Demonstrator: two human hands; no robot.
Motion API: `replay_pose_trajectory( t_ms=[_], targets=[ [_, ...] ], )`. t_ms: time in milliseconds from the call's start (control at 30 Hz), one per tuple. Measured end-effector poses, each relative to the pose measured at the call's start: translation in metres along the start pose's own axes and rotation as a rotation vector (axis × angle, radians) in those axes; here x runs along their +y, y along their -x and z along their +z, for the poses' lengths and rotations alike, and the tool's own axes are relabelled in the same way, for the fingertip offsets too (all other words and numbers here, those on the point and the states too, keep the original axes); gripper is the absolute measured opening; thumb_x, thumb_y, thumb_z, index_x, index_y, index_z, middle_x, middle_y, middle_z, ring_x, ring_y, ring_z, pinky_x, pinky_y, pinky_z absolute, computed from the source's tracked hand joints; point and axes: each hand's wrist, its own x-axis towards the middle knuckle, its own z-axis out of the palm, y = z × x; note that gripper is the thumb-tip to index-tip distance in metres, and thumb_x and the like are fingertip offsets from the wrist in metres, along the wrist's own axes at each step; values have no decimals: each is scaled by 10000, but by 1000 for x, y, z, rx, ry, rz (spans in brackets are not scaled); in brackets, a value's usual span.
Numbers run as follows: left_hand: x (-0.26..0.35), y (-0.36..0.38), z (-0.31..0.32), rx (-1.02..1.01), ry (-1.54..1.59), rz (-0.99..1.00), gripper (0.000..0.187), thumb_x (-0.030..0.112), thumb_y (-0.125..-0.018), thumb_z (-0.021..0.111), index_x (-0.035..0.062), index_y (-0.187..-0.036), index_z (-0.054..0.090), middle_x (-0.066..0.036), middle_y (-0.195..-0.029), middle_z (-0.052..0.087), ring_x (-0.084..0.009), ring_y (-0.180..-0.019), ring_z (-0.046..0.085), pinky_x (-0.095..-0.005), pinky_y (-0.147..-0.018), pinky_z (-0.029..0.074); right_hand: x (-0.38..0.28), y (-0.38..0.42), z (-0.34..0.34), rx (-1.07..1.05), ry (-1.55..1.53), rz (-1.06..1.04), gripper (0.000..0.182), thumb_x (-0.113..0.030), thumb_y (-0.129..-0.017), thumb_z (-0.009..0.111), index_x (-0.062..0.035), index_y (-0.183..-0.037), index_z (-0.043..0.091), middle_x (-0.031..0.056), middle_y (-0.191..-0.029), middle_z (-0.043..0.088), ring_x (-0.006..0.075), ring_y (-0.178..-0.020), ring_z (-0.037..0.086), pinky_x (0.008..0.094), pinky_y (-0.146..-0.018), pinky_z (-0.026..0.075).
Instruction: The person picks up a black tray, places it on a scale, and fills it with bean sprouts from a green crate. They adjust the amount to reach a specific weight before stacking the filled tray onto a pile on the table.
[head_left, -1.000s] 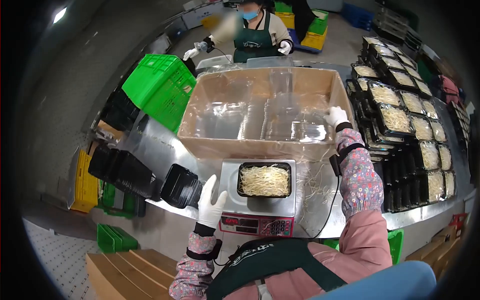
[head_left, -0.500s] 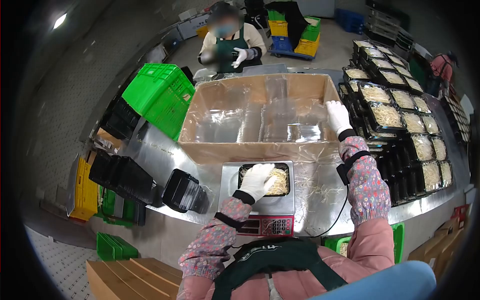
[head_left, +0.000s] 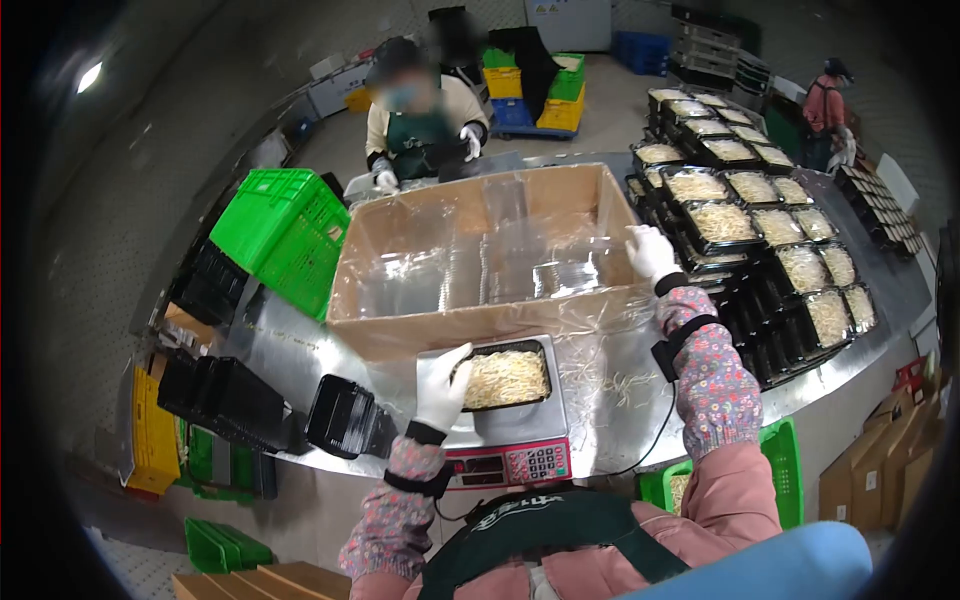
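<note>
On the platform of a scale (head_left: 500,430) sits a black tray of bean sprouts (head_left: 508,378), without a lid. My left hand (head_left: 440,390), white-gloved, is at the tray's left edge, thumb and fingers apart. Whether it grips the rim is hard to tell. My right hand (head_left: 652,253), also gloved, is at the right rim of a large cardboard box (head_left: 480,322), its fingers bent and apart towards the inside. Stacks of clear plastic lids (head_left: 565,280) lie in the plastic-lined box.
Stacked black trays (head_left: 345,415) stand left of the scale, with a green crate (head_left: 280,235) behind. Filled sprout trays (head_left: 720,222) are piled at right. Loose sprouts (head_left: 625,385) lie on the metal table. Across it, a gloved co-worker (head_left: 420,120) holds something dark.
My left hand has slid off the sprouts to the tray's left edge. My right hand stays by the box rim. The view has shifted, and the co-worker's hands have moved apart.
</note>
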Motion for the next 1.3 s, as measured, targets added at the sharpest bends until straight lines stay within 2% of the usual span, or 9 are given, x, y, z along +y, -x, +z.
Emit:
replay_pose_trajectory(
  t_ms=[300,400,433,533,733,867,1067,1233,1300],
  targets=[
    [18,87,-77,254,-89,-257,243,20,-922,545,-33,-1133,653,-151,-1074,690,-232,-1041,640,-321,-936,476,-18,-35,52,-427,185,78,607,-215,-815,642,-61,-1372,456,138,-1357,517,313,-1234,498,433,-983,456],
    [5,128,-97,371,-14,-369,238,28,-938,541,-45,-1137,648,-136,-1093,690,-200,-1026,642,-307,-938,474,-24,-41,68,-505,257,100,484,-207,-802,645,-69,-1259,561,139,-1309,568,289,-1183,558,425,-939,483],
    [13,137,-103,411,-12,-400,240,26,-942,536,-43,-1144,647,-132,-1092,690,-194,-1025,641,-302,-939,473,-28,-44,62,-544,319,83,301,-190,-803,630,-63,-1071,679,148,-1109,674,297,-1055,636,424,-879,514],
    [15,162,-117,489,-40,-468,244,25,-956,519,-44,-1154,644,-124,-1083,689,-179,-1015,642,-291,-932,476,-24,-44,63,-324,191,27,184,-154,-759,625,-32,-866,711,170,-893,703,320,-896,676,418,-782,544],
    [13,163,-111,578,66,-465,243,38,-969,505,-70,-1142,640,-141,-1070,688,-186,-1000,649,-289,-915,488,-16,-36,51,92,184,-193,63,-123,-747,612,-75,-786,622,124,-755,639,311,-764,643,431,-685,526],
    [15,138,-94,471,49,-367,238,35,-960,508,-52,-1131,650,-142,-1063,697,-189,-998,656,-300,-920,490,-14,-32,25,133,207,-200,41,-113,-777,596,-89,-809,597,110,-735,618,308,-739,633,425,-650,514],
    [17,108,-67,325,82,-320,236,43,-949,523,-45,-1127,652,-135,-1038,702,-193,-998,653,-303,-910,489,-8,-15,3,44,210,-203,82,-87,-809,552,-102,-860,615,94,-772,640,263,-771,646,390,-660,512],
    [21,95,-57,258,98,-263,258,61,-953,540,-37,-1173,632,-129,-1105,674,-183,-1030,636,-301,-924,483,-21,-11,-50,297,127,-219,453,-51,-810,528,-86,-1261,560,73,-734,565,269,-657,577,393,-583,471],
    [20,90,-51,266,194,-209,319,87,-970,533,-43,-1260,566,-135,-1192,633,-187,-1067,619,-298,-949,471,-49,-5,-95,396,-113,-188,393,-12,-884,550,-50,-1275,567,81,-796,582,234,-708,584,336,-651,487]
  ],
)
